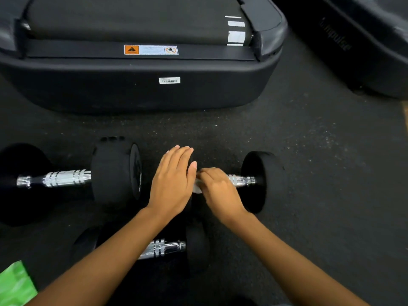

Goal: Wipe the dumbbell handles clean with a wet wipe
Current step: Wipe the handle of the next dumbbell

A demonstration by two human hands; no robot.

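Observation:
Three black dumbbells with chrome handles lie on the dark floor. On the right dumbbell [260, 182], my right hand [218, 191] is closed around the handle with a white wet wipe [197, 187] under the fingers. My left hand [174, 182] rests flat, fingers extended, on that dumbbell's left weight head, which it hides. The left dumbbell [66, 178] lies apart at the left. A third dumbbell [167, 248] lies nearer me, partly under my left forearm.
The rear end of a black treadmill [136, 89] stands just beyond the dumbbells. A second dark machine [362, 51] sits at the upper right. A green packet [16, 283] shows at the bottom left corner. Speckled rubber floor [320, 173] extends to the right.

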